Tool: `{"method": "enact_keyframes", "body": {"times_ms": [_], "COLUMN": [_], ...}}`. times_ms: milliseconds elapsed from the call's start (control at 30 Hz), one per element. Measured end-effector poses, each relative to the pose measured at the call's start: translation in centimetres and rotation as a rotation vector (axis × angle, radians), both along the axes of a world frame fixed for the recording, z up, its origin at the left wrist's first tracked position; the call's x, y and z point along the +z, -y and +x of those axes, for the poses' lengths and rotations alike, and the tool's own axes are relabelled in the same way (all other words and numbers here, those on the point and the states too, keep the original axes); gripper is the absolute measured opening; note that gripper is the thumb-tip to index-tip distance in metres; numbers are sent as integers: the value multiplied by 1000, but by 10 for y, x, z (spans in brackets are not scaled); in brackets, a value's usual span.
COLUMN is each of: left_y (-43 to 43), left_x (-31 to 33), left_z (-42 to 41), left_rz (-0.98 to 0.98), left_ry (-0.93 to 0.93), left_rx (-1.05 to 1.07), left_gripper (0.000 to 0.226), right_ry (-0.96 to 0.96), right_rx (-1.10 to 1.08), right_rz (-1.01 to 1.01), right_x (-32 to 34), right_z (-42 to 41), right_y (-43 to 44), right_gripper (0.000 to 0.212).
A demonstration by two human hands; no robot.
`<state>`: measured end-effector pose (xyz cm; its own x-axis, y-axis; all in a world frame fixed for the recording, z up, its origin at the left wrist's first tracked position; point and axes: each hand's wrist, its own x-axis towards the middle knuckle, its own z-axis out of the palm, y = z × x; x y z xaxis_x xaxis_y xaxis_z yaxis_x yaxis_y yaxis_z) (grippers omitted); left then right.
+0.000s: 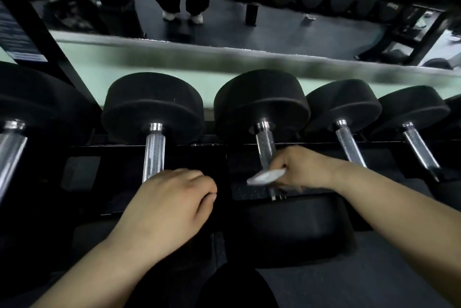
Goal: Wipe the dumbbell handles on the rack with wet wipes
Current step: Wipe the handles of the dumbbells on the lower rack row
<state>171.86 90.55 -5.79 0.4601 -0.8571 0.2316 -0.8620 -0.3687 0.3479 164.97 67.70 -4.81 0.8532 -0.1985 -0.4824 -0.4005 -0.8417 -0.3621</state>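
Gym mirror (249, 33) runs along the wall behind a black rack (209, 158) holding a row of black dumbbells, five chrome handles in view. A person leans over them, both bare forearms reaching in. The right hand (306, 168) pinches a white wet wipe (265, 177), blurred, against the lower part of the middle handle (266, 145). The left hand (169, 200) is curled into a loose fist over the near end of the next handle to the left (154, 153); whether it holds anything cannot be told. The job looks partway through: one handle is being wiped. No handle shows wetness or dirt, so which are finished is unclear. The two handles on the right (349, 145) may remain.
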Motion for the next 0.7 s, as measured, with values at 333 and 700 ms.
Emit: {"method": "enact_keyframes", "body": {"times_ms": [333,700], "left_y": [1,3], "left_x": [-2,-2], "left_z": [2,2], "left_rz": [-26,-14], "left_ry": [-91,-123], "left_rx": [31,53], "left_gripper": [27,27], "right_ry": [160,371], "right_rx": [54,-7], "right_rz": [-63,-114], "right_x": [-5,-4], "right_z": [-1,18], "right_y": [4,9], "right_gripper": [28,10]}}
